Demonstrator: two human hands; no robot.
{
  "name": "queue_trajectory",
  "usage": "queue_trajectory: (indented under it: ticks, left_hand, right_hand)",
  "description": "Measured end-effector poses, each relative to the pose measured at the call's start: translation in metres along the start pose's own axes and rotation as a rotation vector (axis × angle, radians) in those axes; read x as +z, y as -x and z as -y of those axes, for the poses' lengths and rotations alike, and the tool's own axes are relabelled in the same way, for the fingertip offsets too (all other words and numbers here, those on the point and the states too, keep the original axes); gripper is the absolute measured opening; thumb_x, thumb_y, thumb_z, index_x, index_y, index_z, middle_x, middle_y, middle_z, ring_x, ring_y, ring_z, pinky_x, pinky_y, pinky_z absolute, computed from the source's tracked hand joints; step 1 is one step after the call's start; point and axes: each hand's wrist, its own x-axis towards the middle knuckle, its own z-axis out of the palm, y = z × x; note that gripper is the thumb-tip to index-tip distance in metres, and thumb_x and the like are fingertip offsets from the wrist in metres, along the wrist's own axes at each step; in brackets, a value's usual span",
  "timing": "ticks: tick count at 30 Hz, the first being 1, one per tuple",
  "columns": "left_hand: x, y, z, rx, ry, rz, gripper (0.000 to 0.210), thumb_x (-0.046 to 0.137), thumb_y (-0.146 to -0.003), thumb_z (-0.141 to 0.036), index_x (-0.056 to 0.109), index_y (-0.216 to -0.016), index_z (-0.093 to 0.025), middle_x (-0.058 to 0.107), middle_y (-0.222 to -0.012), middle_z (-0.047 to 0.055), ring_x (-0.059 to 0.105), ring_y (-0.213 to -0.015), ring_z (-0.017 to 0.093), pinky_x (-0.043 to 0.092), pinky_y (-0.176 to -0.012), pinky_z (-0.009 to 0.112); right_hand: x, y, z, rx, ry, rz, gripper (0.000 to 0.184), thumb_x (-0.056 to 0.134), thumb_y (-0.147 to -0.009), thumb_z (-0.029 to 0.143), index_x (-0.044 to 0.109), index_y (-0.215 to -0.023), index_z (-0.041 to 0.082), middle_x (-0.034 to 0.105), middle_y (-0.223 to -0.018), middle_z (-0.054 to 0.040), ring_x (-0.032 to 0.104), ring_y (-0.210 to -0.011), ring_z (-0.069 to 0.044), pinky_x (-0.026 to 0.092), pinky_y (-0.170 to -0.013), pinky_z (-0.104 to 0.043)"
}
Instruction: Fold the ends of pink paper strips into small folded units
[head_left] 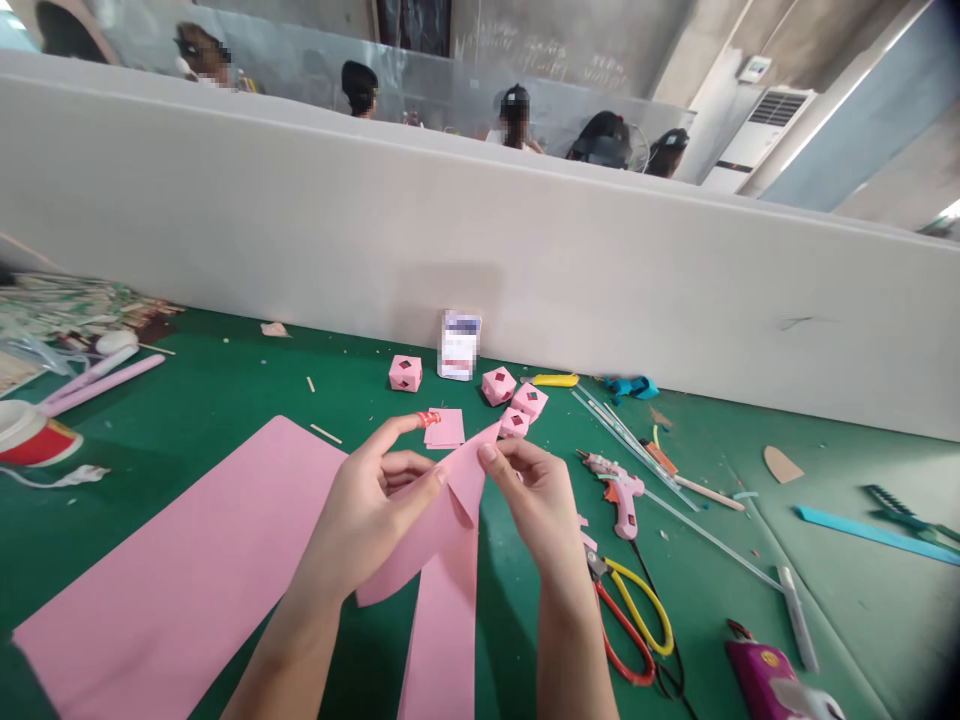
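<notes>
Pinching a pink paper strip (416,535), the left hand (375,505) and right hand (536,500) hold it over the near middle of a green worktop (337,350); pink boxes (406,374) sit farther off, a glue gun (624,497) to the right.

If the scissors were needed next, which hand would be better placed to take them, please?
Probably the right hand: the scissors lie on its side, close to its wrist, while the left hand would have to reach across. Both hold the pink strip, so the right must let go first.
</notes>
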Motion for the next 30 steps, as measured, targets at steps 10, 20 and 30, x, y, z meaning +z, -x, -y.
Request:
queue_trajectory:
  ticks: [10,20,30]
  left_hand:
    - [0.001,-0.006,0.005,0.005,0.03,-0.018,0.045,0.072,-0.082,-0.036,0.059,-0.124,-0.024,0.076,-0.076,-0.002,0.075,-0.074,0.02,0.06,-0.075,0.029]
    - [-0.001,-0.011,0.008,0.017,0.076,-0.029,0.049,0.078,-0.08,-0.039,0.06,-0.123,-0.025,0.076,-0.075,-0.002,0.076,-0.076,0.02,0.061,-0.075,0.028]
    - [-0.007,-0.013,0.014,0.054,0.025,-0.048,0.046,0.08,-0.08,-0.042,0.063,-0.119,-0.026,0.08,-0.094,0.003,0.076,-0.094,0.022,0.061,-0.086,0.031]
  right_hand:
    - [0.007,0.0,-0.001,0.006,0.1,-0.099,0.024,0.066,-0.092,0.041,0.071,-0.082,0.019,0.073,-0.079,-0.002,0.065,-0.076,-0.018,0.046,-0.07,-0.028]
    - [-0.001,-0.003,-0.007,0.034,-0.027,0.102,0.028,0.066,-0.093,0.041,0.065,-0.075,0.02,0.066,-0.076,-0.0004,0.061,-0.075,-0.017,0.046,-0.072,-0.028]
    - [-0.009,-0.005,-0.011,0.05,0.035,0.058,0.029,0.066,-0.091,0.042,0.064,-0.072,0.019,0.064,-0.072,-0.0004,0.057,-0.07,-0.016,0.042,-0.067,-0.028]
